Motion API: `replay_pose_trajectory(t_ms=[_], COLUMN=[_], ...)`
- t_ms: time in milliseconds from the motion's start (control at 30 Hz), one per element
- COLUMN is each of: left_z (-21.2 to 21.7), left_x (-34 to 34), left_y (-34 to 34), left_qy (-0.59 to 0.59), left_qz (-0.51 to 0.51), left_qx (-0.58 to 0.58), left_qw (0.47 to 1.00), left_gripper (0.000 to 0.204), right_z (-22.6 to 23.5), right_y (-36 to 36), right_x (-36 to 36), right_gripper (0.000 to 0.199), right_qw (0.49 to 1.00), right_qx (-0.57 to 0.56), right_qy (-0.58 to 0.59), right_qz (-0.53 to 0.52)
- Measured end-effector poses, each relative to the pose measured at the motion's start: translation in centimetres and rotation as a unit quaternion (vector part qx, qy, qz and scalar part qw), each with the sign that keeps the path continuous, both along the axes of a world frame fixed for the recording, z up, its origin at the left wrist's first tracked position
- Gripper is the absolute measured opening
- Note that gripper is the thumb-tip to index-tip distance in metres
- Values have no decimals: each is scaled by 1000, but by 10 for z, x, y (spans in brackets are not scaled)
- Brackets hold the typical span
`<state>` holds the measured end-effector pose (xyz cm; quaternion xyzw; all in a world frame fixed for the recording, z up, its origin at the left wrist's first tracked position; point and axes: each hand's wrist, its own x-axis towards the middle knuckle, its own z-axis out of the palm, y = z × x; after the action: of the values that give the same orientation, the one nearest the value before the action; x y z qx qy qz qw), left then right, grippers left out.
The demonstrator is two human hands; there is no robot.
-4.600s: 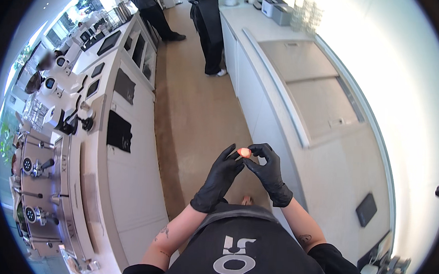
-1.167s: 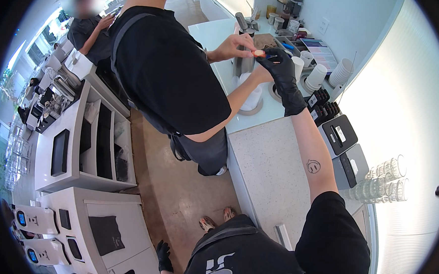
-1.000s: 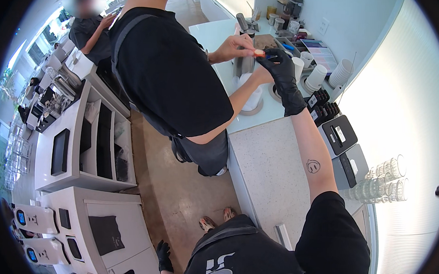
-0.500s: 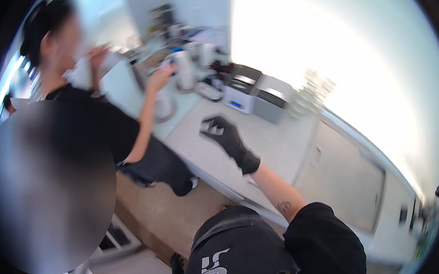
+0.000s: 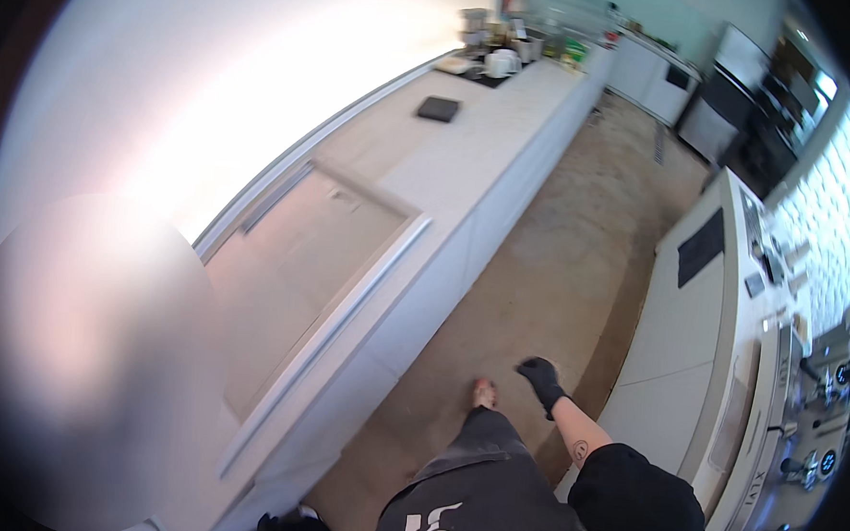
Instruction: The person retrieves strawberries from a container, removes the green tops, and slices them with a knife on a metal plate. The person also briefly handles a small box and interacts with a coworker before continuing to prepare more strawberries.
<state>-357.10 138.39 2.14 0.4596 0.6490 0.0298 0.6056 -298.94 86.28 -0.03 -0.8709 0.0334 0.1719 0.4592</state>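
My right hand, in a black glove, hangs over the brown floor in the aisle, with the forearm coming from the lower right. Its fingers are curled together, and I see nothing held in them. It touches nothing; the white cabinet front on the right is nearest to it. My left hand cannot be made out. At the lower edge, left of my dark apron, lies a black shape too cut off to name.
A long white counter runs along the left, with a sliding panel in its top. Farther along it are a black square pad, a white pitcher and bottles. An espresso machine stands at right. A fridge is at the far end.
My view has swung from the counter with the co-worker and boxy machines to the aisle. My right hand has come down from above the counter to over the floor.
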Motion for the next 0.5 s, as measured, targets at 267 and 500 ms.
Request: replay_pose_trajectory(t_ms=[267, 500], left_z=[-6, -6], left_x=[497, 720], left_y=[-158, -266], left_qy=[-79, -49], left_qz=[-319, -423], left_qx=[-1, -53], left_qw=[944, 903], left_gripper=[41, 41], right_z=[8, -30], right_y=[-246, -340], right_x=[20, 137], right_gripper=[36, 23], right_qw=[920, 884], right_qx=[-58, 90], right_qy=[240, 199], right_qz=[-306, -413])
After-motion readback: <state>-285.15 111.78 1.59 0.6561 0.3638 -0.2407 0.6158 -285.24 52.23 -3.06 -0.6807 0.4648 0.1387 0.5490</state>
